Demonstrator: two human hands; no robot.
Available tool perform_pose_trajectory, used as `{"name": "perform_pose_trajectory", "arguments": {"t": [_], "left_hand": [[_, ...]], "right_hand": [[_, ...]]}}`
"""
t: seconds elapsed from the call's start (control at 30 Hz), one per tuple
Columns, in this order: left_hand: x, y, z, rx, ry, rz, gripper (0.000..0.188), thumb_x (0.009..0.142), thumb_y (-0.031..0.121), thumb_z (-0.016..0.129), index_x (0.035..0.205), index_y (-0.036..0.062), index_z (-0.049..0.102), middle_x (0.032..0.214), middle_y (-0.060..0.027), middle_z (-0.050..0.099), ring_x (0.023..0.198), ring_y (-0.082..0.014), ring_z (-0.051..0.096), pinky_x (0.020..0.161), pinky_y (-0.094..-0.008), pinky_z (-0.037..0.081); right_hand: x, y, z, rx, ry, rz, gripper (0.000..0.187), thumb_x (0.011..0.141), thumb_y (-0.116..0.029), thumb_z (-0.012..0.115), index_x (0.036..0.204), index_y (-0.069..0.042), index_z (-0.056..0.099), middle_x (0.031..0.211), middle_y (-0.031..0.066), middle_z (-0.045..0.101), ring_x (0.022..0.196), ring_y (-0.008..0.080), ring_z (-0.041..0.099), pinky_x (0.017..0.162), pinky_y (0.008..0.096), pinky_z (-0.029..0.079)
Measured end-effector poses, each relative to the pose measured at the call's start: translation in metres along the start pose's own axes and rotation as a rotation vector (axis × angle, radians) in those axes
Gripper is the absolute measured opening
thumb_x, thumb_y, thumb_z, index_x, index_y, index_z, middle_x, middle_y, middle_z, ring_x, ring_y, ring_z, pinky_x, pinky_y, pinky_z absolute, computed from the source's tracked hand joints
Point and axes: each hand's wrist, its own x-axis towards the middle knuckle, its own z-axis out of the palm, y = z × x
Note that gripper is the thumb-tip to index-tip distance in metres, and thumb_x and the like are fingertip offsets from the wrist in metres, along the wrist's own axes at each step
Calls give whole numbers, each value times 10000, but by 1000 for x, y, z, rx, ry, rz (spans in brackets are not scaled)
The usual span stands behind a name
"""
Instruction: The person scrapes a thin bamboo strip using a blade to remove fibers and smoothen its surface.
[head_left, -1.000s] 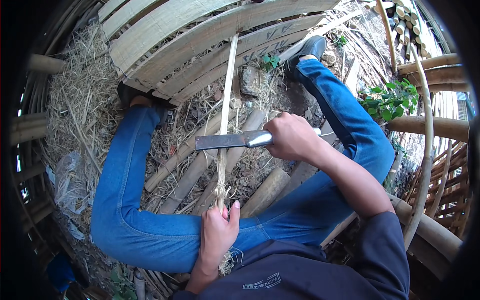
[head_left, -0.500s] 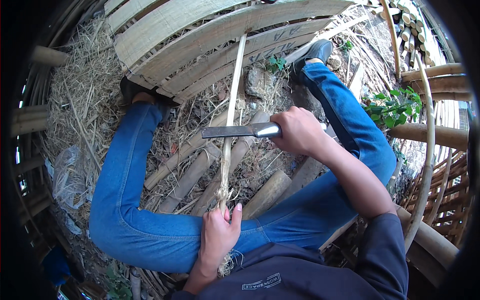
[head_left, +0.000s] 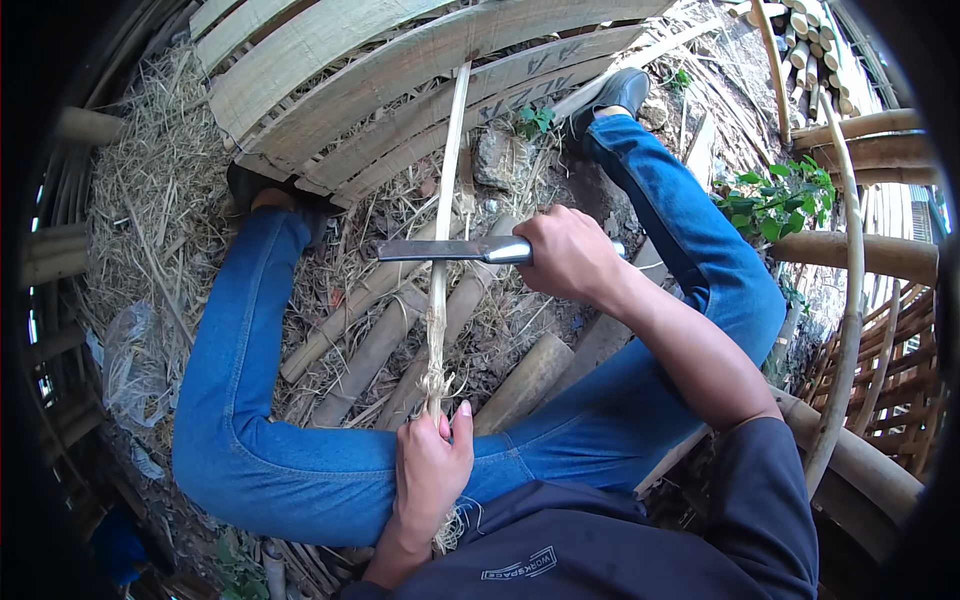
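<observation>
A long, pale bamboo strip (head_left: 451,150) runs from my lap away to the wooden slats, with frayed fibres bunched near its close end. My left hand (head_left: 432,468) is closed around that end, above my left thigh, with the thumb pointing up. My right hand (head_left: 570,250) grips a straight-bladed knife (head_left: 432,250) by its metal handle. The flat blade lies crosswise over the strip, roughly midway along it, its tip pointing left. Whether the edge bites into the strip cannot be made out.
The slatted wooden panel (head_left: 330,118) stands between my feet. Bamboo poles (head_left: 530,380) and straw (head_left: 150,190) lie on the ground beneath. A stone (head_left: 500,160), a leafy plant (head_left: 780,200) and stacked bamboo (head_left: 812,50) are farther off. A clear plastic bag (head_left: 135,360) lies at left.
The whole view has shifted slightly. My right hand and the knife have moved a little left and away along the strip. My left hand keeps its hold on the strip's near end.
</observation>
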Motion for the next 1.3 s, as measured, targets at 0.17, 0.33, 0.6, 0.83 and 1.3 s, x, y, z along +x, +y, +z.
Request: {"name": "perform_pose_trajectory", "arguments": {"t": [0.17,0.33,0.6,0.83,1.3], "left_hand": [[0,3,0,-34,6,-14,417,907,191,704,636,-3,455,523,-160,476,451,-323,481,486,-438,378],[-2,-1,0,19,1,25,418,902,233,706,639,-6,486,511,-201,506,475,-394,557,492,-466,406],[0,2,-1,0,-3,-18,410,897,235,712,652,-15,500,540,-220,533,522,-421,583,516,-480,424],[0,0,-1,18,9,23,408,899,237,711,653,-17,510,523,-208,522,490,-394,578,499,-466,419],[1,0,0,12,18,4,426,894,236,718,630,-11,493,513,-212,513,488,-410,569,488,-472,407]], "right_hand": [[11,12,4,-9,56,27,119,724,-120,629,764,-28,693,694,228,663,704,408,690,730,490,566],[0,6,10,-23,28,-16,108,714,-117,625,740,-28,678,687,214,666,700,400,691,724,476,571],[-6,-5,12,-39,36,-86,64,688,-107,627,701,-62,671,645,199,630,674,398,659,715,494,542],[0,2,17,15,26,-14,61,700,-93,633,712,-51,676,661,199,643,680,399,663,716,507,542],[1,2,8,-52,33,-24,107,695,-125,643,744,-40,685,691,216,668,700,393,694,725,483,564]]}}
